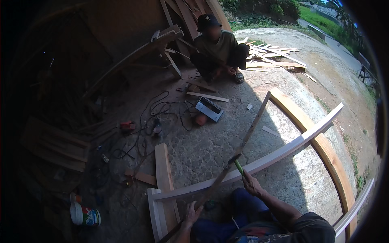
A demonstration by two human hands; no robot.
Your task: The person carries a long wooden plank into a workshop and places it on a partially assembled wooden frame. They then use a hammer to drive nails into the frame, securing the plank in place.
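Note:
My right hand [252, 185] is closed around the green handle of a hammer [238, 165]. The dark hammer head meets a long thin wooden strip [253, 125] that runs diagonally across the work. Lower down, my left hand [191, 214] grips that same strip near its lower part; some of its fingers are hard to see. Under the strip lies a pale curved wooden rail [279, 153], joined at its left end to a short upright piece [154, 216]. A broad curved board [324, 148] crosses beneath the rail on the right.
A person [219, 48] squats at the back. A grey power tool [209, 108] lies among cables [156, 105] on the concrete. A wooden plank [163, 166] lies left of me, beyond a white bucket [84, 214]. Scrap wood [275, 56] is piled at the back right.

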